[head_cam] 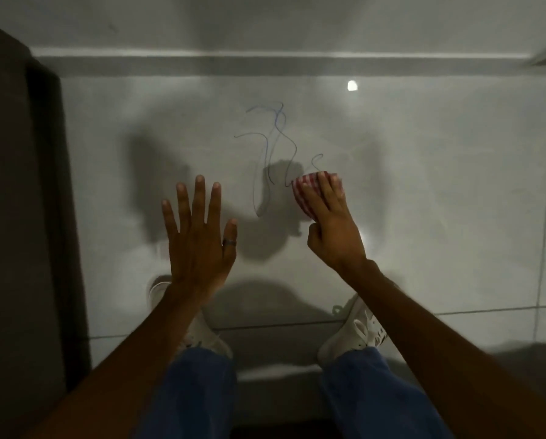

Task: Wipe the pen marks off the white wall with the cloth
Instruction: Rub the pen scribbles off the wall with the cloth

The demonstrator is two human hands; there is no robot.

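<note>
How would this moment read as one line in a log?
right hand: presses cloth on wall | left hand: open, empty | pen marks: mostly unwiped

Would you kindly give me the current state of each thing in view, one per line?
pen marks: unwiped, blue scribbles on the wall
cloth: bunched, pressed to the wall at the marks' lower right
right hand: grip on cloth
left hand: open, fingers spread, empty

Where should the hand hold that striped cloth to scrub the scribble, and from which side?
Keep the right hand flat over the bunched red-and-white cloth, fingers spread across its back, pressing it into the wall. The pen marks lie up and to the left of the wad, so come from its lower right, probably leading with its exposed left edge.
</note>
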